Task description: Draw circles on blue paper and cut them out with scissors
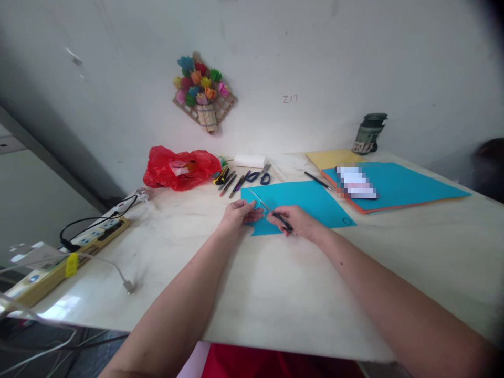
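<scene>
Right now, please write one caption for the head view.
Right hand holding scissors over blue paper, left hand at its edge.

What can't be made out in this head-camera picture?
All in the head view:
Phone screen: masked by pixelation.
Scissors handles: partly covered by the right hand.
Blue sheet, lower left: partly covered by the left hand.
Red plastic bag contents: mostly hidden by its folds.
Bottle lettering: too small, blurred.
Dark object, right: cut off by the frame.
</scene>
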The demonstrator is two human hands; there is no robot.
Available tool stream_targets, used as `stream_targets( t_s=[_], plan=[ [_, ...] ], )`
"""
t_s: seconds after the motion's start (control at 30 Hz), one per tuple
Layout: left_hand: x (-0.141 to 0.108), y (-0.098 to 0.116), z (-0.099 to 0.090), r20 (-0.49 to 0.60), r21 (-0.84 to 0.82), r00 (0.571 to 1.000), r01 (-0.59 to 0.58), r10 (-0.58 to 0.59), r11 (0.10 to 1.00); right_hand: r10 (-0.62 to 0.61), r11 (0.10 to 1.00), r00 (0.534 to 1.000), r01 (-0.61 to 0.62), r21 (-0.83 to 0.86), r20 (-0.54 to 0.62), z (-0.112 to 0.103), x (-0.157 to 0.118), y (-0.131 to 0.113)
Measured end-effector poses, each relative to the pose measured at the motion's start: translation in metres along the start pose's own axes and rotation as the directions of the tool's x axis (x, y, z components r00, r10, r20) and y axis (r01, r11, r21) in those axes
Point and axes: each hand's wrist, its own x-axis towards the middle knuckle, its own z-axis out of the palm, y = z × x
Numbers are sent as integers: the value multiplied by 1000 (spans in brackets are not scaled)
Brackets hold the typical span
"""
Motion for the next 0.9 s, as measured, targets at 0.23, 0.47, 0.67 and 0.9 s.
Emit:
stream_targets(
  t_s=[0.23,0.47,0.67,0.9],
  plan=[
    [2,-1,-1,-6,-18,1000,-15,15,1000,7,1000,1000,-7,-15,-12,1,1,0],
    [0,0,0,-16,-16,1000,-13,13,1000,-8,1000,1000,8,-22,-16,1,4,5],
    [0,0,-1,-12,-8,1000,-16,16,1000,-5,1000,1000,5,-1,-15,2,5,5],
    [0,0,-1,-14,-22,1000,-25,25,999,-10,1000,1000,9,-26,-20,1,5,5]
  ],
)
